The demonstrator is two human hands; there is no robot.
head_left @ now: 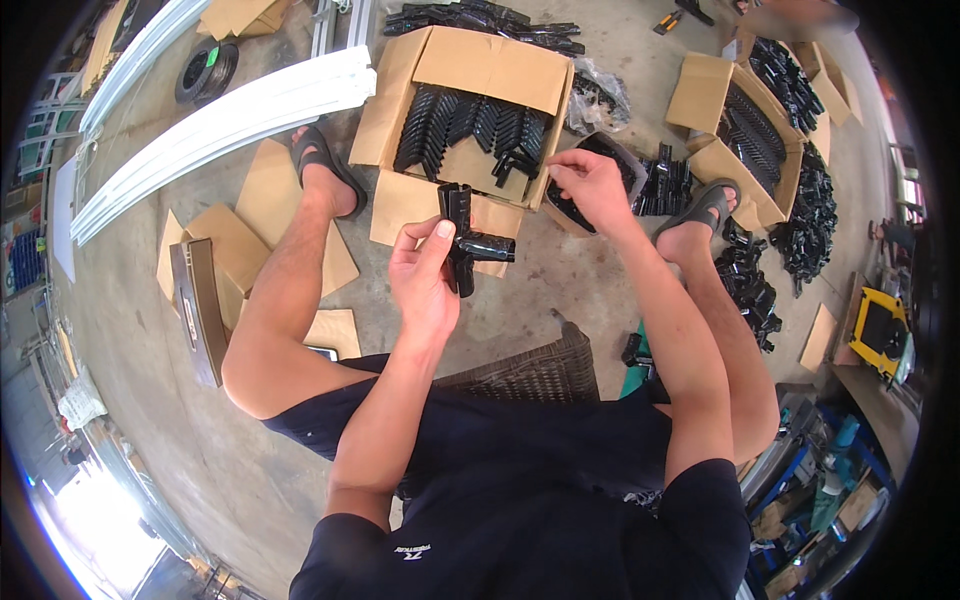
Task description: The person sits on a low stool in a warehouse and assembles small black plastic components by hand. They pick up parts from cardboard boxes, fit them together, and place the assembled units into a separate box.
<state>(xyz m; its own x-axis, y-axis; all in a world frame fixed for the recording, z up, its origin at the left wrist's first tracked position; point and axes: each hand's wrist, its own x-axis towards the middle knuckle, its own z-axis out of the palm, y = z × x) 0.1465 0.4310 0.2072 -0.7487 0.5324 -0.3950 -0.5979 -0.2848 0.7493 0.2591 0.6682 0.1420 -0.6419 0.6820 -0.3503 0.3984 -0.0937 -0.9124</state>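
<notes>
My left hand [424,282] grips a black T-shaped pipe connector [457,212], thumb pressed on its near side and one branch pointing right. Ahead of it stands an open cardboard box [490,68], with rows of similar black connectors [432,128] stacked inside. My right hand [598,192] is raised beside that box's right edge, its thumb and forefinger pinched together. Whatever sits between those fingertips is too small to make out. Just below and behind this hand is a small open box [566,219] lined with plastic, holding small dark pieces.
More black connectors lie in piles on the floor [803,225] at the right, around a second open carton [698,92]. White metal profiles [230,125] extend across the upper left. Flattened cardboard [290,195] lies by my left leg, and a woven seat [540,372] is beneath me.
</notes>
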